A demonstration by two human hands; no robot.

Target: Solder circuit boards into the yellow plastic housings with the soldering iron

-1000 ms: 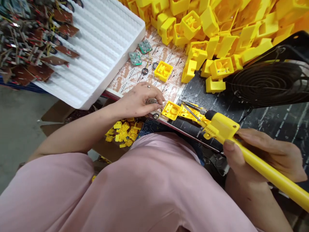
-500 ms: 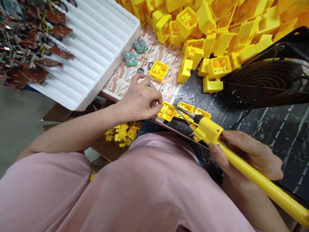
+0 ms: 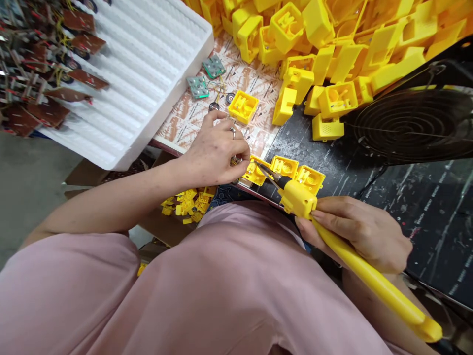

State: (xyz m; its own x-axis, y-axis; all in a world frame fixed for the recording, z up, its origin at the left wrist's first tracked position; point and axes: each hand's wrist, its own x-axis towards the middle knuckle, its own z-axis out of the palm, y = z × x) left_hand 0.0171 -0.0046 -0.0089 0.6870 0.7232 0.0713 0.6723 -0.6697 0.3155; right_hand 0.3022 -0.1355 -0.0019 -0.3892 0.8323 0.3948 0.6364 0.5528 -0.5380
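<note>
My right hand (image 3: 364, 231) is wrapped round the handle of a yellow soldering iron (image 3: 299, 197). Its dark tip and a thin side tube reach into a small yellow plastic case (image 3: 257, 171) at the table edge. Closed in a pinch, my left hand (image 3: 223, 150) rests at that case's left side; thin wires (image 3: 234, 161) show under the fingers, their ends hidden. Two more open yellow cases, a middle one (image 3: 284, 166) and a right one (image 3: 310, 178), lie in a row beside it. Another yellow case (image 3: 243, 107) sits just beyond my left hand.
Two green circuit boards (image 3: 197, 86) with wires and small round discs (image 3: 214, 106) lie behind my left hand. A white foam tray (image 3: 148, 74) carries brown circuit boards (image 3: 86, 43) at left. Yellow cases (image 3: 288, 27) are heaped at the back. A black fan (image 3: 410, 123) stands right.
My right hand has moved left with the soldering iron, bringing its tip into the nearest case. My left hand stays almost in place.
</note>
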